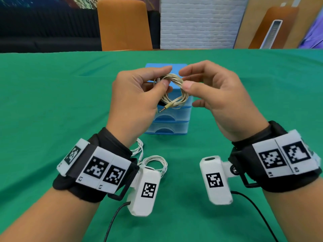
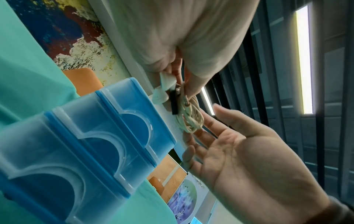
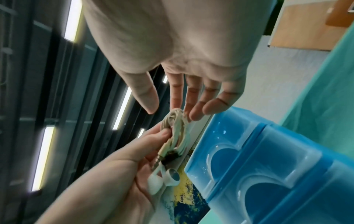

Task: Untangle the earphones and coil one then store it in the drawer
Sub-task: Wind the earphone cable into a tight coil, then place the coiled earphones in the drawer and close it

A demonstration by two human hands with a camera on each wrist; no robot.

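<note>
the left hand [image 1: 138,100] pinches a coiled beige earphone [image 1: 174,91] between thumb and fingers, holding it in the air above the blue drawer unit [image 1: 172,119]. the loops hang down from the pinch, and the gold jack plug [image 1: 165,108] pokes out at the bottom of the coil, toward the left palm. in the right wrist view the two white earbuds [image 3: 164,180] lie against the left palm, below the pinching thumb. the right hand [image 1: 215,100] is just beside the coil on its far side from the grip, fingers relaxed and spread; its thumb and forefinger tips are at the coil's edge, though whether they touch it cannot be told. a second, white earphone [image 1: 153,163] lies loosely on the green table cloth [image 1: 52,102], well below the grip, near the left wrist. all three drawers look closed.
</note>
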